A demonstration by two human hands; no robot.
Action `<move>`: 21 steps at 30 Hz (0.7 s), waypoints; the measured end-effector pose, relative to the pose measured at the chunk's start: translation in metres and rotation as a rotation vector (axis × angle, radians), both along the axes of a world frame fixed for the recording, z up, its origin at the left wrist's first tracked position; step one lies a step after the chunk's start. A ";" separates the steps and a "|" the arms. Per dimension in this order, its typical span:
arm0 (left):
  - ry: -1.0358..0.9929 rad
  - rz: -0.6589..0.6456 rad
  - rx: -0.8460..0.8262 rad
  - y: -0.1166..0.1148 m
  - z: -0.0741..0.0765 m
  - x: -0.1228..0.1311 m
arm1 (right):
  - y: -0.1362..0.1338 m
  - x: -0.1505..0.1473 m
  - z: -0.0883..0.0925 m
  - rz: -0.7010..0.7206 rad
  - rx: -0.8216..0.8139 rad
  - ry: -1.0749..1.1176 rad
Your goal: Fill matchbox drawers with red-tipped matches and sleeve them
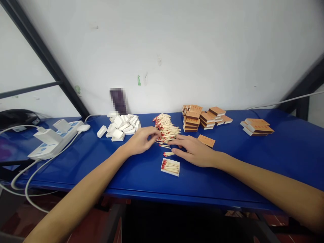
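A heap of red-tipped matches [167, 126] lies on the blue table. My left hand [143, 139] is at the heap's left front edge, thumb and fingers drawn together; what they hold, if anything, is too small to tell. From the right, my right hand [193, 150] reaches the heap's front edge with its fingers apart, the thumb by a small bunch of matches [168, 154]. Nearer the front edge sits a white tray of matches [170, 167], its red tips toward the left. An orange matchbox sleeve [206, 140] lies flat just behind my right hand.
White box trays [121, 126] are piled at the left, before a blurred dark object [118, 100]. Orange matchboxes [192, 118] stand stacked behind my right hand, with another stack [258, 127] farther right. A power strip [55, 140] with cables lies far left on the table [141, 179].
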State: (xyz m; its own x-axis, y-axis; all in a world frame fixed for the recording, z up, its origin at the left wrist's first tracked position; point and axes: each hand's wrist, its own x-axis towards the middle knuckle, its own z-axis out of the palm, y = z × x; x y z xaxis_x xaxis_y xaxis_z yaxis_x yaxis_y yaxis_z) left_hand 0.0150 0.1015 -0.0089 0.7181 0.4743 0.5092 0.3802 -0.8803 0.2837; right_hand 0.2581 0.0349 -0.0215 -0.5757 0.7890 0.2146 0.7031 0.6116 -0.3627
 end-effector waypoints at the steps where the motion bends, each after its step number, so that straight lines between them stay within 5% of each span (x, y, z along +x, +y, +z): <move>1: 0.031 -0.023 -0.015 -0.002 0.000 0.001 | 0.000 0.000 0.000 -0.001 -0.002 0.000; 21: 0.144 -0.035 -0.026 -0.007 0.004 0.002 | 0.001 -0.002 0.001 0.015 0.005 0.039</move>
State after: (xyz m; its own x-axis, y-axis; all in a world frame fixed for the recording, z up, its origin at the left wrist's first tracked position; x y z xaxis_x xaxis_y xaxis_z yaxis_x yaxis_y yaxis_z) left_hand 0.0169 0.0942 -0.0049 0.7991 0.4594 0.3878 0.3880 -0.8868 0.2511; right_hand 0.2559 0.0356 -0.0205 -0.5789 0.7790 0.2408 0.6789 0.6241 -0.3869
